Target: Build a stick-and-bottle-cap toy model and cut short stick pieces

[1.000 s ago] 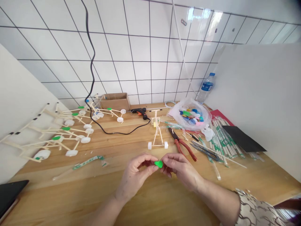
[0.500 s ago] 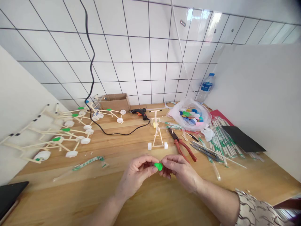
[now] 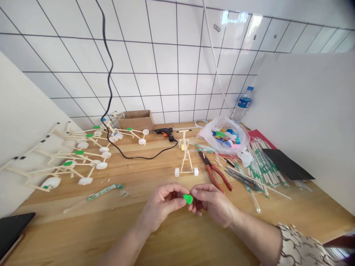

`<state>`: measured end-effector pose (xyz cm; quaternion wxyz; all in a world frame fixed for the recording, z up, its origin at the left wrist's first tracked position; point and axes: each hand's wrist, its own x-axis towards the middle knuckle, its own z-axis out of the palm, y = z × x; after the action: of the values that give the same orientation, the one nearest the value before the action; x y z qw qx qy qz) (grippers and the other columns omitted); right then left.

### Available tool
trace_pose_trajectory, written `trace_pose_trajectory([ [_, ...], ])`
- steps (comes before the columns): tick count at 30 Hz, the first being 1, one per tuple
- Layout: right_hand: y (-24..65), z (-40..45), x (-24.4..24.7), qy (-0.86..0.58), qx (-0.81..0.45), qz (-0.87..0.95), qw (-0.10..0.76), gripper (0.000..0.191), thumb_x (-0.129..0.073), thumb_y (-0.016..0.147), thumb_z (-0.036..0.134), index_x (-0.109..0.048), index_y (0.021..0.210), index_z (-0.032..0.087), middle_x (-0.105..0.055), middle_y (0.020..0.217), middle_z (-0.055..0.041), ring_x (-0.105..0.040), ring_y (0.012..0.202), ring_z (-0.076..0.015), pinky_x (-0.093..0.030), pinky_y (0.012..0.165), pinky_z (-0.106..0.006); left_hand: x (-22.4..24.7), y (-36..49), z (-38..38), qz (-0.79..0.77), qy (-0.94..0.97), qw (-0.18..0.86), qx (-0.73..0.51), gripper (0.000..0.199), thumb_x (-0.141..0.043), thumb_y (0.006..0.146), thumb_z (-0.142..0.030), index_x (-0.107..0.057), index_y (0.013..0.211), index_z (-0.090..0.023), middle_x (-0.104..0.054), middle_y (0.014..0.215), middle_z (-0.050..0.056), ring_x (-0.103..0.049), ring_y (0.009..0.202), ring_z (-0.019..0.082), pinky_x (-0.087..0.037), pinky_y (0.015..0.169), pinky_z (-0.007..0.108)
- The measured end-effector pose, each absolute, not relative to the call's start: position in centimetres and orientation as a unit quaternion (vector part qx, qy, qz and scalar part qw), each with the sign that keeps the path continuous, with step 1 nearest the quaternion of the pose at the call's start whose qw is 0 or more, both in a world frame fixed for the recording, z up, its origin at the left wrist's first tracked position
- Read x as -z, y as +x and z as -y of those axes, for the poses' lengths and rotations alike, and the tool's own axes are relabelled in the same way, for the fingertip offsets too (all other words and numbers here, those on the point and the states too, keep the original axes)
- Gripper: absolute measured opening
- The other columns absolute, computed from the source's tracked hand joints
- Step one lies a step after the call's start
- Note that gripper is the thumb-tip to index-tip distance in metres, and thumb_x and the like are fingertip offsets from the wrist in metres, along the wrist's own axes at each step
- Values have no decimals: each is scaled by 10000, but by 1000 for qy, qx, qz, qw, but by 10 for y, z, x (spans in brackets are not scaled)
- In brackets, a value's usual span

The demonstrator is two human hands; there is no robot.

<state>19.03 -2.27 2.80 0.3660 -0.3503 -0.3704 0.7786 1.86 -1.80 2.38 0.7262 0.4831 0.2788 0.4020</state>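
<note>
A small bright green piece (image 3: 188, 199), rounded and thin, is pinched between the thumb and fingers of my left hand (image 3: 165, 203). My right hand (image 3: 212, 201) has its fingers closed at the right edge of the same piece, its fingertips partly hiding that side. Just beyond the hands stands a little tricycle model (image 3: 186, 159) made of wooden sticks, with white wheels, black-tipped handlebars and a yellow bit low at its far end. To its right lie red-handled pliers (image 3: 216, 175), jaws pointing away from me.
Several similar stick models (image 3: 80, 157) with green seats crowd the left. A glue gun (image 3: 166, 133) with a black cord lies before a cardboard box (image 3: 136, 121). On the right are a plastic bag (image 3: 203, 131) of coloured caps, scissors (image 3: 242, 178), wrapped sticks (image 3: 262, 162) and a water bottle (image 3: 244, 103).
The green piece has turned slightly in my fingers and sits a little lower, showing more of its face. Both hands stay in nearly the same place.
</note>
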Motion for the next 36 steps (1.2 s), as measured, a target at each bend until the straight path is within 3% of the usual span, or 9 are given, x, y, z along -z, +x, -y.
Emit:
trace_pose_trajectory([
  [11,191,22,-28,-333,-793,365,357,282,-652,727,366,-598,651,99,-616,610,-42,-520,488,-74,-334,433,-180,-23,21,20,-274,472,716,-435,86,-658,729,-144,-637,813,-147,-651,700,20,-630,652,167,-498,662,333],
  [19,191,23,-28,-351,-759,407,367,232,-713,679,314,-620,725,107,-615,615,-17,-492,494,-54,-329,451,-171,-24,19,19,-328,494,672,-443,123,-701,675,-129,-661,784,-170,-638,720,-8,-610,668,122,-489,655,244],
  [26,192,22,-28,-353,-743,435,364,264,-648,738,370,-614,713,108,-623,645,-40,-503,522,-74,-338,463,-192,-21,16,17,-346,487,671,-439,80,-672,718,-205,-675,789,-169,-641,723,8,-585,656,123,-466,641,244],
  [36,191,24,-28,-389,-569,584,429,302,-713,659,264,-551,898,176,-586,810,-14,-531,719,-121,-421,626,-239,-21,18,16,-387,488,653,-430,108,-716,670,-252,-687,747,-182,-638,724,2,-548,706,117,-435,674,219],
])
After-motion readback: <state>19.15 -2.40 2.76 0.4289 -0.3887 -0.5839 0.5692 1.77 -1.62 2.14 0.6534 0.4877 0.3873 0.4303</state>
